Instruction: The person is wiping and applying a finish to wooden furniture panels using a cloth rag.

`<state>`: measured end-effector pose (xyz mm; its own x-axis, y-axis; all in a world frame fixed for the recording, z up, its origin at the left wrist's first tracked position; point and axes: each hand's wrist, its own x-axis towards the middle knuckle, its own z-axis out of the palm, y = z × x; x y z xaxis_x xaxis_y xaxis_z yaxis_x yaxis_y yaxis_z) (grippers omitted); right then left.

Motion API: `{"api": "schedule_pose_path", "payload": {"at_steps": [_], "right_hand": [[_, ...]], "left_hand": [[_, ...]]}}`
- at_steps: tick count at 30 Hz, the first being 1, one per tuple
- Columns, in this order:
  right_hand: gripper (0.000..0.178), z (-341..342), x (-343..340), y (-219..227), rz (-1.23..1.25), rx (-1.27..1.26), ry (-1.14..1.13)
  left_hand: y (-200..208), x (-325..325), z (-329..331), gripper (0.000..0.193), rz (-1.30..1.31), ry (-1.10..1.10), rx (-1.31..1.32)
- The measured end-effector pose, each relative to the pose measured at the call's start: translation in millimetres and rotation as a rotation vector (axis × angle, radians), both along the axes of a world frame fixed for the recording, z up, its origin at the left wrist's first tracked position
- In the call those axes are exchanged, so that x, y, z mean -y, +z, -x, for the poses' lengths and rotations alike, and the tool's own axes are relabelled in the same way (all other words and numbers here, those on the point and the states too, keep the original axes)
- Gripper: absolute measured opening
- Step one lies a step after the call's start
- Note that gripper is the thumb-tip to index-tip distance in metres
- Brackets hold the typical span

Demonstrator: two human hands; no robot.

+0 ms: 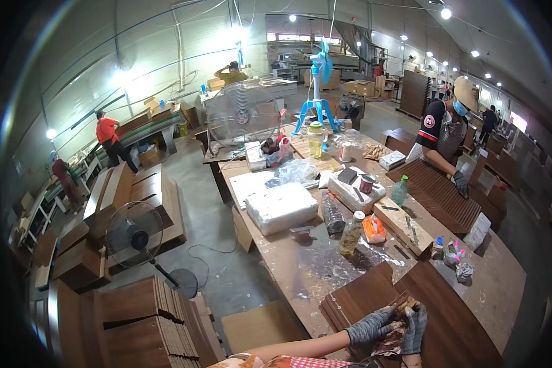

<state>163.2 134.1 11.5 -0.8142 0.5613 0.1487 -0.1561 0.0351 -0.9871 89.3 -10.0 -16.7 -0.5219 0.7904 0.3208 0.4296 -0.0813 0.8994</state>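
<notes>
Gripped a crumpled brown wad with the closed fingers of the left hand and right hand, over dark brown panels at the near end of the table, judging it light, soft and perhaps tearable, best held by its bunched middle

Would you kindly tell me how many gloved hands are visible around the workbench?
3: the wearer's left hand and right hand, both at crumpled material; and a co-worker's hand at the ribbed brown stack. The co-worker's other hand is hidden.
</notes>
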Motion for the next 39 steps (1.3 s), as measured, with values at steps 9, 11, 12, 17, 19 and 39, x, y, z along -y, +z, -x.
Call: {"api": "schedule_pose_path", "payload": {"at_steps": [9, 11, 12, 17, 19, 39], "right_hand": [[0.022, -13.3, 17.8, 3.9, 0.059, 0.029, 0.018], [0.025, -15.8, 14.0, -5.7, 0.048, 0.034, 0.023], [0.025, -15.7, 13.7, -12.3, 0.049, 0.028, 0.014], [0.025, -25.0, 21.7, -18.7, -0.031, 0.081, -0.018], [0.027, -28.5, 29.7, -10.7, -0.086, 0.064, -0.054], [0.033, 13.4, -142.2, -85.4, -0.378, 0.298, -0.302]], "left_hand": [[6.1, 0.1, 9.3, 0.052, 0.012, -0.106, 0.154], [7.7, 1.3, 6.7, 0.053, -0.047, -0.083, 0.003], [8.7, 0.9, 5.1, 0.053, -0.047, -0.093, -0.002], [-36.2, -1.9, 6.4, 0.055, -0.161, 0.073, -0.198], [-48.9, -3.7, 8.0, 0.056, -0.257, 0.219, -0.707], [-5.0, -2.7, 2.2, 0.03, 0.052, 0.031, -0.314]]}}
